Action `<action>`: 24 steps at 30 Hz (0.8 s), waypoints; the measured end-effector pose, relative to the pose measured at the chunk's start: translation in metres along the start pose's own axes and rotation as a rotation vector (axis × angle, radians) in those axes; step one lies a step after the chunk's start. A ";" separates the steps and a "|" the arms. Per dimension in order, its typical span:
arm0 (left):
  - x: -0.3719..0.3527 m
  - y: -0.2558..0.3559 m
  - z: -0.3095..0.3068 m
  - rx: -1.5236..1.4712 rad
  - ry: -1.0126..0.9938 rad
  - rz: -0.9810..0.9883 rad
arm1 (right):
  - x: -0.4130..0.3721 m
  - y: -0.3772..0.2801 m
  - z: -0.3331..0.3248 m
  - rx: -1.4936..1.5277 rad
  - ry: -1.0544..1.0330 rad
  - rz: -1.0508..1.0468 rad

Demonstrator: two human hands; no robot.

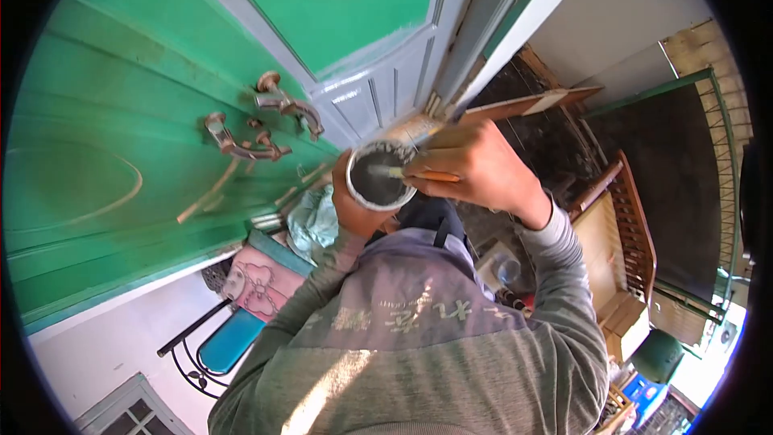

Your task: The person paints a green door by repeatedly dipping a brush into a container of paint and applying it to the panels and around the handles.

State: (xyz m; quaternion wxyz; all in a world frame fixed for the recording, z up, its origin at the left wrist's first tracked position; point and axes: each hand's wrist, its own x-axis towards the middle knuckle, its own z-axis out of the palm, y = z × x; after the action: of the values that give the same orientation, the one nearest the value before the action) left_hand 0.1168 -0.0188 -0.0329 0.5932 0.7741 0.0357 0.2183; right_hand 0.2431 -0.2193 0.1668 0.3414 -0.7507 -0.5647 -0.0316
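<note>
My left hand is wrapped around a white paint cup, its thumb side hidden behind the rim. Dark grey paint covers the inside of the cup. In my right hand I grip a paintbrush by its orange handle, with the bristle end over or in the cup; blur hides whether it touches the paint. Ahead stands a door panel, green in the middle with grey paint on its frame and lower part. Beside it is a green door leaf.
Two metal door handles stick out left of the cup. A chair with a blue seat and a pink cloth are at lower left. A wooden bench stands at right, and a clear plastic container is on the dark floor.
</note>
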 end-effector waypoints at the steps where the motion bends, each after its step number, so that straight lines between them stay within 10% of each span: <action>1: 0.006 0.008 0.002 0.024 -0.018 0.048 | 0.005 -0.001 0.002 -0.118 -0.060 -0.061; 10: 0.024 0.042 0.025 0.209 0.010 0.241 | 0.007 0.022 0.009 -0.088 -0.246 -0.084; 17: 0.036 0.062 0.046 0.286 0.210 0.244 | 0.004 0.033 -0.066 0.009 0.000 0.020; 24: 0.035 0.039 0.081 0.232 0.315 0.057 | -0.049 0.067 -0.067 0.543 0.262 0.548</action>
State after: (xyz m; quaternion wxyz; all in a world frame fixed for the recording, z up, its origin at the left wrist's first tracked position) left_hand 0.1711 -0.0925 -0.0028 0.4806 0.7944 0.1310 0.3476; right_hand 0.3065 -0.3054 0.1643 0.5920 -0.7457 -0.2834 0.1152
